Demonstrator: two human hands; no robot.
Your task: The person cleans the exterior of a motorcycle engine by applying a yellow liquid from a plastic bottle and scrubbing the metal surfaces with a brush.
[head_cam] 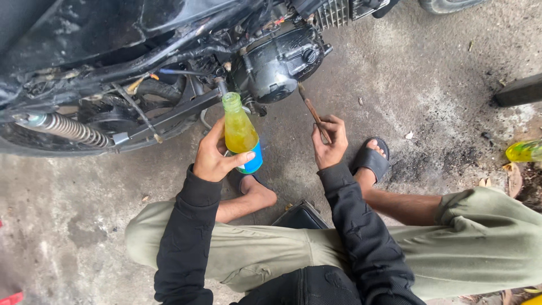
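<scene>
just below the black engine case (279, 65) of the motorcycle (113, 51), the action sits low to the concrete floor (429, 85). the left hand (213, 158) is clamped around a clear bottle (240, 133) of yellow liquid, thumb across its blue label, the open neck pointing up toward the underside of the engine case, close to it and no cap showing. the right hand (330, 141) is closed on a thin rusty-brown rod (313, 113), whose far tip slants up toward the engine case and ends just short of it, as far as i can tell. the two hands are apart, bottle to the left of the rod, both nearer the person than the engine case. the chain and rear spring (65, 129) lie well left of the engine case. a second yellow bottle (524, 151) lies far right of it, on the dirty ground.

my read: this looks like the applying stage, liquid ready, tool ready, nothing poured yet. the next move would call for a steady tilt of the bottle, with the mouth kept right over the spot, and the rod held still so it guides rather than knocks. sandalled feet (370, 161) are planted below the engine case, knees wide.
</scene>
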